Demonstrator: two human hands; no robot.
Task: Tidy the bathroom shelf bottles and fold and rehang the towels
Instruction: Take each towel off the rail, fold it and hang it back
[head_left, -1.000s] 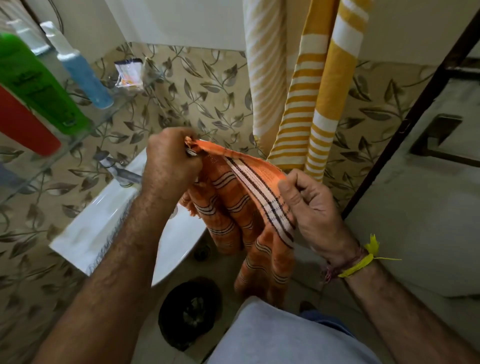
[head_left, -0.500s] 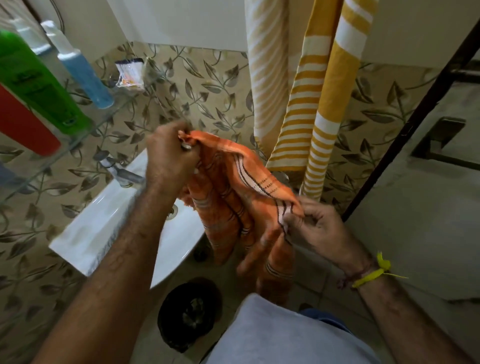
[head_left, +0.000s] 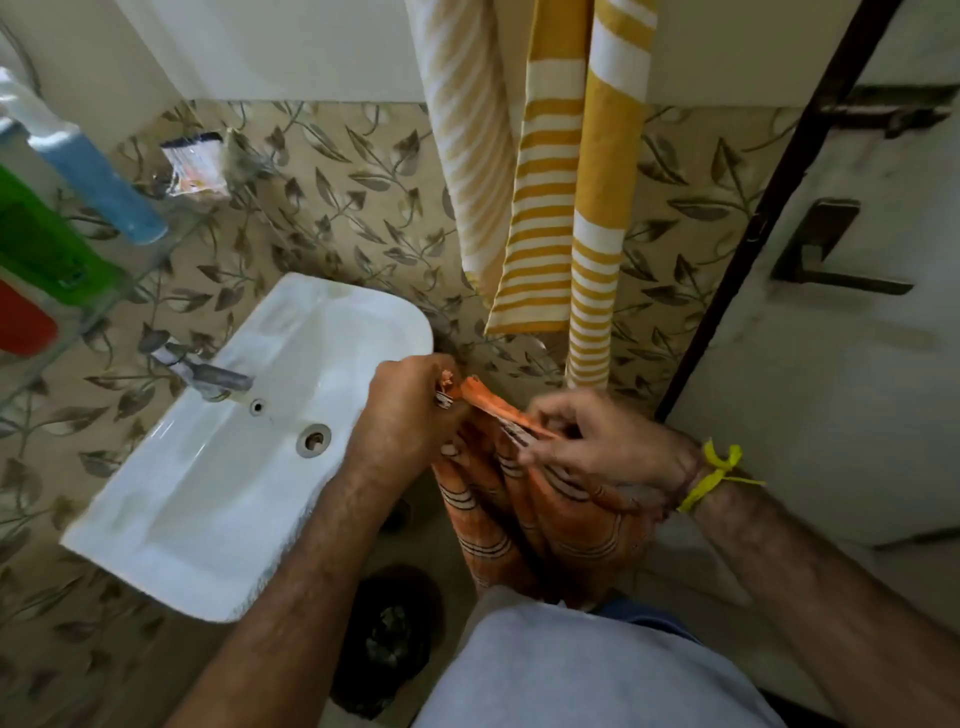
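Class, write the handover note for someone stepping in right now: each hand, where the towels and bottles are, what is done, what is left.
Left hand grips one top corner of the orange towel; right hand pinches its upper edge beside it.
The towel hangs unfolded between the sink and the door.
Yellow striped towel hangs on the wall.
Blue bottle, green bottle and red bottle stand on the glass shelf.
Left: fold and rehang the orange towel.

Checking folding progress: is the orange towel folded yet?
Not yet: the orange towel hangs bunched in loose pleats, its top edge pinched between left hand and right hand.
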